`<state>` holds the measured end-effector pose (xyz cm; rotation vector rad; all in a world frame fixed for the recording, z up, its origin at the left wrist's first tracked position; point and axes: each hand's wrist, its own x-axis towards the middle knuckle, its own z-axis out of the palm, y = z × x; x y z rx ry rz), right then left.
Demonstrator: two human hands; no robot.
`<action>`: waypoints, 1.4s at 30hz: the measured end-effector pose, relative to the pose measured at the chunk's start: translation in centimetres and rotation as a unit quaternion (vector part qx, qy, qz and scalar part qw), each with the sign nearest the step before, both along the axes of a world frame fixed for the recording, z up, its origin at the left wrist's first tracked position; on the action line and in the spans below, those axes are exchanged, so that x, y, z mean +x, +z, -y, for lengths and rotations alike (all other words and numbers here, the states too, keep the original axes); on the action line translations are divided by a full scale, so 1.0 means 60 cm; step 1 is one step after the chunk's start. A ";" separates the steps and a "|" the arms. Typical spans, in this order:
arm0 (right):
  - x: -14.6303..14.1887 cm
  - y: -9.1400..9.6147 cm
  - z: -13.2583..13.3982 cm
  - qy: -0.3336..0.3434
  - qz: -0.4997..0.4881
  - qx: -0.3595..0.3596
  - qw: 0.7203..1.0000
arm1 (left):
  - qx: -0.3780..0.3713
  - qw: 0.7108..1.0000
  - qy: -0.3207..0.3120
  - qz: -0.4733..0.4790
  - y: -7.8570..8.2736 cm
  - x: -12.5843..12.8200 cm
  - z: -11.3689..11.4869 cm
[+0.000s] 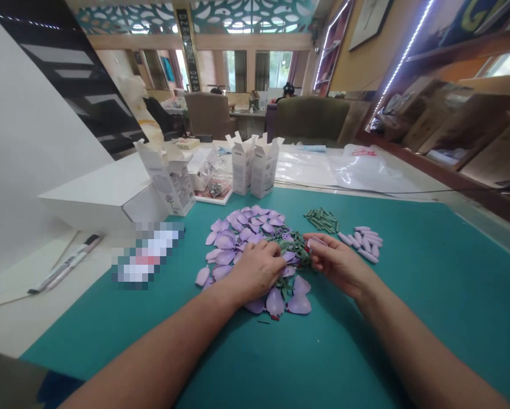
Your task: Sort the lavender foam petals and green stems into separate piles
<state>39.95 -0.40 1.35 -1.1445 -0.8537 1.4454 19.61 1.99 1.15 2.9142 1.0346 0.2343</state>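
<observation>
Petal fitting at mid-counter (408, 295): left hand (257, 271) covers the green stems (295, 244) amid loose petals (238, 227), its grip hidden, while right hand (340, 264) pinches one petal (317, 242) beside them; seating it would likely demand fine alignment.

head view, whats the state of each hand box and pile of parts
left hand, palm down on the purple petals
right hand, pinching a pale petal
two white cartons, upright, top flaps open
green sticks, loose heap on the mat
</observation>
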 end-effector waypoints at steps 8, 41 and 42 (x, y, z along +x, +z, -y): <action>-0.008 -0.008 0.000 0.014 0.035 -0.003 0.999 | 0.046 0.999 0.010 -0.007 -0.006 0.021 0.009; -0.031 -0.002 0.014 0.139 0.085 0.024 0.986 | 0.020 0.958 -0.063 0.280 -0.015 0.026 0.012; -0.030 -0.002 0.014 0.148 0.071 0.024 0.986 | -0.003 0.950 -0.072 0.303 -0.015 0.026 0.012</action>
